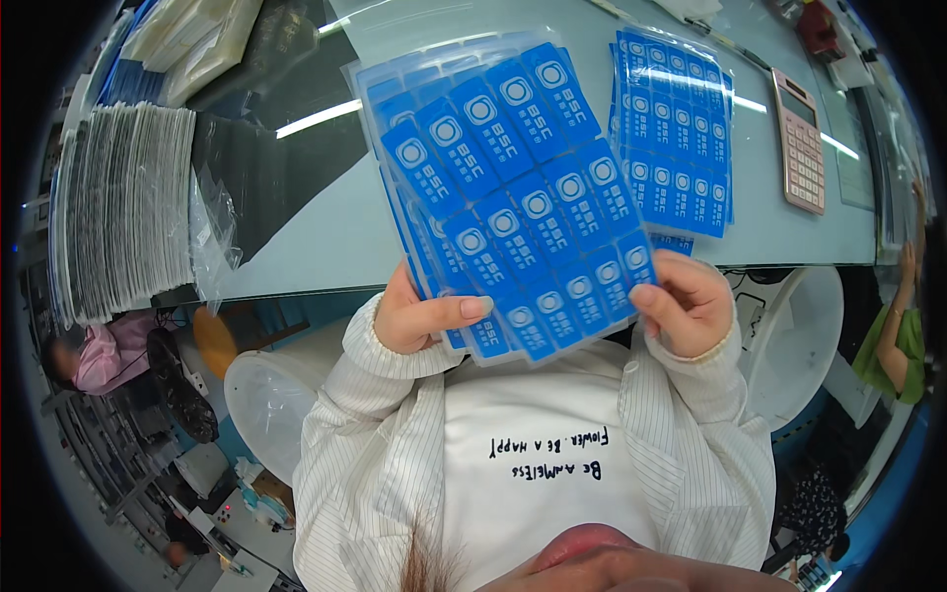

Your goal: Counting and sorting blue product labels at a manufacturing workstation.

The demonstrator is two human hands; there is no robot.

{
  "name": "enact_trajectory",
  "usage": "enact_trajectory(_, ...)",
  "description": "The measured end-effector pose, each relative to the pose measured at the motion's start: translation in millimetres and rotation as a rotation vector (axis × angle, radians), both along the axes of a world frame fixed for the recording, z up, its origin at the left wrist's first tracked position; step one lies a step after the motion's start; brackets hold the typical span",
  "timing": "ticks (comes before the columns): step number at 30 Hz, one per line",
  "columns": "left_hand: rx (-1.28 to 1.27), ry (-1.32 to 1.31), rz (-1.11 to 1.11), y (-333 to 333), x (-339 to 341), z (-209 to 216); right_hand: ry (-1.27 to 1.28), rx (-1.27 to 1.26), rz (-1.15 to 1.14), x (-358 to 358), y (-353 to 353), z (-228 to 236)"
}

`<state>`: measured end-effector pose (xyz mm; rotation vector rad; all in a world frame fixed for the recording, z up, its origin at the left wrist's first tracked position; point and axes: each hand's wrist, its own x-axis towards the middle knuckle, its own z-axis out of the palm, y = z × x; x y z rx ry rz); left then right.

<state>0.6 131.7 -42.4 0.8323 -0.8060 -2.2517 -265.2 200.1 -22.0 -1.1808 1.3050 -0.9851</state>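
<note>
Calculator (801,141) beside second blue sheet stack (675,133)

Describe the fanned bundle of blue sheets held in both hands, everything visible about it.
The bundle of blue sheets is a fanned stack of glossy, plastic-looking sheets, each a grid of small blue rectangular labels with a white ring and white print. It is held up tilted above the table edge. The left hand pinches its lower left corner, thumb on the front; the right hand grips its lower right edge.

Single head-worn fisheye looked steeply down, close over the pale glossy worktable (296,237) and the wearer's own chest.
</note>
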Motion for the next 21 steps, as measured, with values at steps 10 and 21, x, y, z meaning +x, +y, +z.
enact_trajectory(10,-0.006,0.004,0.040,-2,4,1,-0.106,-0.213,-0.563,-66,2,-24)
enact_trajectory(21,-0.067,-0.049,0.013,0,-1,3,0.599,-0.409,-0.672,-30,-4,-16)
